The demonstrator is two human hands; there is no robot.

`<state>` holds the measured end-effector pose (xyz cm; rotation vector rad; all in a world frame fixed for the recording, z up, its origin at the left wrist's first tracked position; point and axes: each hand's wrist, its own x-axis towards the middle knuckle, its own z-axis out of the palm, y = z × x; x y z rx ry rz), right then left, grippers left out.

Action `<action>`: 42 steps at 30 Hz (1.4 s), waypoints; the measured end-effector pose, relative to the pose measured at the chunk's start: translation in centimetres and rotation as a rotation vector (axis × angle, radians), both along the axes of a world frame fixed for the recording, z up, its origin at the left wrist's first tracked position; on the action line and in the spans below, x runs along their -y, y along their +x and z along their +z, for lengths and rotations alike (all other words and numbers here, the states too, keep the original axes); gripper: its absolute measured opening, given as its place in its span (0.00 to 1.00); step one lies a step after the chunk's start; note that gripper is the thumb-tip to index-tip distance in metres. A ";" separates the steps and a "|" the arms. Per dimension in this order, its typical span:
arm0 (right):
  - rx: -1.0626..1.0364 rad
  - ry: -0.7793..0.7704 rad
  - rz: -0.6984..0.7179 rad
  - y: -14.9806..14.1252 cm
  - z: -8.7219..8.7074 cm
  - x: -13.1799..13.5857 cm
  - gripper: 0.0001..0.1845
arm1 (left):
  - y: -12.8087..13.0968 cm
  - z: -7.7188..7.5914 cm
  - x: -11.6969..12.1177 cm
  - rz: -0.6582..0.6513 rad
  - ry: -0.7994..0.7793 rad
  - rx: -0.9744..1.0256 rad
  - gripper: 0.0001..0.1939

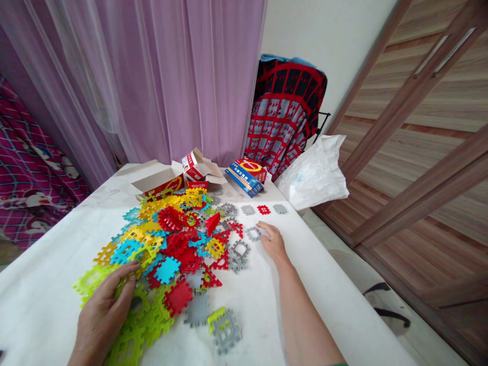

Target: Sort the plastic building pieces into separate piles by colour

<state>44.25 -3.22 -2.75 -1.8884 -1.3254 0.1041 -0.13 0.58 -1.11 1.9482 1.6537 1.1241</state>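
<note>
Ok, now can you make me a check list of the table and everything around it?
surface: white-covered table
job's things: heap of red, green, yellow, blue and grey plastic interlocking pieces; row of three small pieces
clutter: open cardboard box; blue-and-red carton
hands: left hand on green pieces; right hand beside a grey piece
cables: black loop on the floor, perhaps a cord
surroundings: purple curtain; wood-panelled door; white plastic bag; red patterned cloth
</note>
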 end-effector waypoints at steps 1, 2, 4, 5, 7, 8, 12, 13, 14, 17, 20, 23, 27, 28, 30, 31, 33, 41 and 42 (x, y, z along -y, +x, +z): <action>0.003 0.003 0.081 0.1 0.0 0.0 0.27 | 0.0 0.1 0.0 -0.007 -0.002 -0.002 0.21; 0.006 -0.017 0.140 0.2 0.0 0.0 0.28 | 0.0 0.1 0.0 -0.013 -0.006 0.000 0.21; 0.018 -0.088 0.197 0.3 0.2 0.0 0.28 | 0.1 0.1 0.1 -0.012 -0.006 0.010 0.21; 0.028 -0.120 0.207 0.3 0.2 0.0 0.28 | 0.1 0.1 0.1 -0.009 -0.002 0.015 0.20; 0.056 -0.150 0.219 0.3 0.4 0.0 0.25 | 0.2 0.2 0.1 -0.006 0.007 0.020 0.20; 0.072 -0.151 0.218 0.2 0.5 0.0 0.23 | 0.2 0.2 0.1 -0.006 0.006 0.018 0.21; 0.152 -0.152 0.054 -0.7 0.9 0.0 0.18 | 0.1 0.1 0.0 -0.006 -0.019 0.002 0.22; 0.163 -0.165 -0.033 -0.9 1.1 0.0 0.18 | 0.1 0.1 0.0 -0.010 -0.021 0.000 0.22; 0.168 -0.183 -0.121 -1.2 1.3 0.0 0.19 | 0.0 0.1 0.0 -0.012 -0.021 0.000 0.22; 0.146 -0.241 -0.267 -1.5 1.6 0.2 0.23 | 0.0 0.1 0.0 -0.009 -0.018 0.000 0.23; 0.072 -0.239 -0.253 -1.1 1.4 0.3 0.20 | 0.0 0.3 -0.1 -0.003 -0.018 -0.018 0.22; -0.042 -0.076 -0.178 -0.2 0.8 0.4 0.12 | 0.0 0.5 -0.2 -0.016 -0.029 -0.037 0.21; -0.089 0.000 0.009 1.0 0.3 0.6 0.16 | 0.1 0.6 -0.2 -0.027 -0.032 -0.036 0.21; -0.089 -0.029 0.053 1.2 0.3 0.6 0.17 | 0.0 0.6 -0.1 -0.028 -0.030 -0.034 0.21; -0.079 -0.074 0.127 1.4 0.3 0.8 0.20 | 0.0 0.6 -0.1 -0.023 -0.018 -0.033 0.21; -0.063 -0.086 0.143 1.4 0.4 0.8 0.20 | -0.1 0.5 -0.1 -0.020 -0.010 -0.033 0.20; -0.013 -0.091 0.126 1.2 0.5 0.8 0.17 | -0.1 0.5 -0.1 -0.020 0.008 -0.035 0.19; 0.189 -0.152 -0.110 -0.2 0.9 0.5 0.20 | -0.1 0.2 -0.1 -0.013 -0.016 -0.034 0.20; 0.183 -0.154 -0.109 -0.1 0.9 0.5 0.21 | -0.1 0.2 -0.1 -0.011 -0.014 -0.036 0.21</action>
